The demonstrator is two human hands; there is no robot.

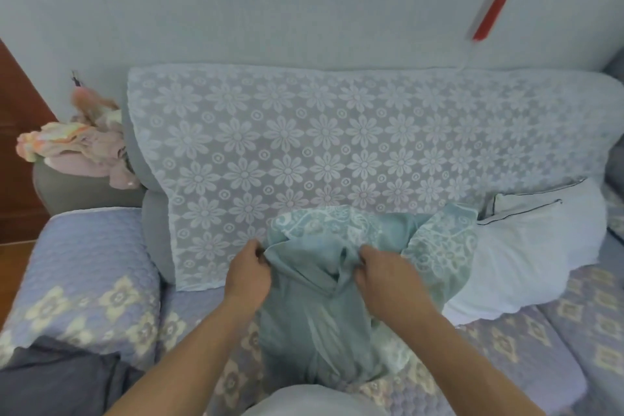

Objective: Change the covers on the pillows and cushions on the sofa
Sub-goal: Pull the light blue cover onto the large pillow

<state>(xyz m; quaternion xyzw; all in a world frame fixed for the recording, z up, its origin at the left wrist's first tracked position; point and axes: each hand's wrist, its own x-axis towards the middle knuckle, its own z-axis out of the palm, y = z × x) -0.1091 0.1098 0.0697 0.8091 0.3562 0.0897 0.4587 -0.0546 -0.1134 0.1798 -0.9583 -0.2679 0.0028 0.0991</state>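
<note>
Both hands are gathering a teal pillow cover [314, 324] that is lying bunched on the sofa seat [526, 344], directly in front of the person. The left hand [248, 275] is pinching the cover's left edge between thumb and curled fingers, and the right hand [385, 275] is gripping a fold near the cover's middle, its fingers tucked into the cloth. The cover's plain side is facing up between the hands, while a paler patterned side is showing along its far and right edges. Just to the right of the cover, a white pillow [526, 246] with dark piping is leaning against the backrest, touching the cover's patterned edge. A white lace throw [337, 145] with a flower pattern is draping over the grey backrest behind both. The seat is wearing a quilted lilac cover with cream flower motifs. On the far left armrest, a heap of pink clothes [84, 145] is sitting beside the wall
</note>
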